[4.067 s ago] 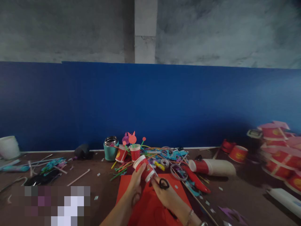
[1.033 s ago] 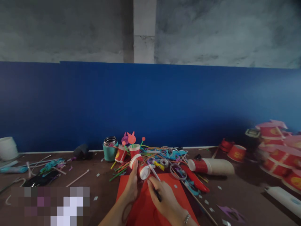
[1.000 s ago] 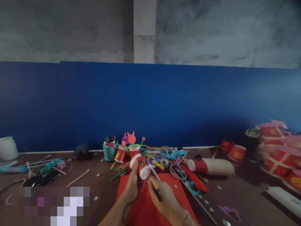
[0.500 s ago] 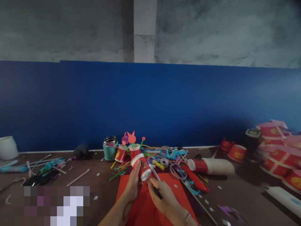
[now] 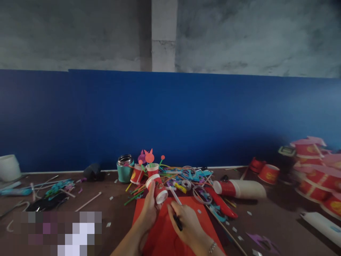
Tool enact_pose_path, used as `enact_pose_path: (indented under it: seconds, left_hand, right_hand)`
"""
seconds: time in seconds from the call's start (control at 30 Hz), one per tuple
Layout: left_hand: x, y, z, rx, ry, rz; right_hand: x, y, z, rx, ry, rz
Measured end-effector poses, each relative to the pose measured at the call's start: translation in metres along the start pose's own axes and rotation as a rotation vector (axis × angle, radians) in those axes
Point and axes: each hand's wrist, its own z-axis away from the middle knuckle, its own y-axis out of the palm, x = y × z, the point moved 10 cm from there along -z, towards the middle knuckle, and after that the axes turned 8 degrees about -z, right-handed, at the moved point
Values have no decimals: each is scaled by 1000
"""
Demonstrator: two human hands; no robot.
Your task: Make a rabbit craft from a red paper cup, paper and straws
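Observation:
My left hand [image 5: 149,209] is wrapped round a red and white paper cup [image 5: 157,188], which lies tilted with its white base towards me. My right hand [image 5: 183,220] is closed on a black pen [image 5: 177,222]; its tip is hidden by the fingers. A small gap separates the right fingers from the cup. Both hands are over a sheet of red paper [image 5: 162,238]. Just behind the held cup, another paper cup [image 5: 152,170] stands upright with a red animal-head cutout [image 5: 149,157] and straws in it.
Behind my hands lie a heap of straws [image 5: 170,175], a tape roll [image 5: 186,184] and red scissors [image 5: 221,203]. A teal jar [image 5: 124,174] stands at back left. Stacked cups [image 5: 237,188] lie on their side at right, with decorated red cups [image 5: 317,177] further right.
The cup in my left hand has shifted slightly up and left. My right hand with the pen has drawn a little away from it.

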Motion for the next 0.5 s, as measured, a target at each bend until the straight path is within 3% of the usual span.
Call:
enact_pose_path:
  seconds: [0.1,0.23,0.33,0.5]
  left_hand:
    - [-9,-4,-1,-21,54,83]
    - [-8,-5,-2,-11,50,54]
    - [-9,-3,-3,19,123,-86]
    - [-24,1,1,-37,385,-457]
  right_hand:
    - [-7,-5,-3,27,50,42]
    - [-36,-11,-8,96,154,97]
    - [-53,-22,-11,73,145,149]
    - [-78,-29,-12,112,176,143]
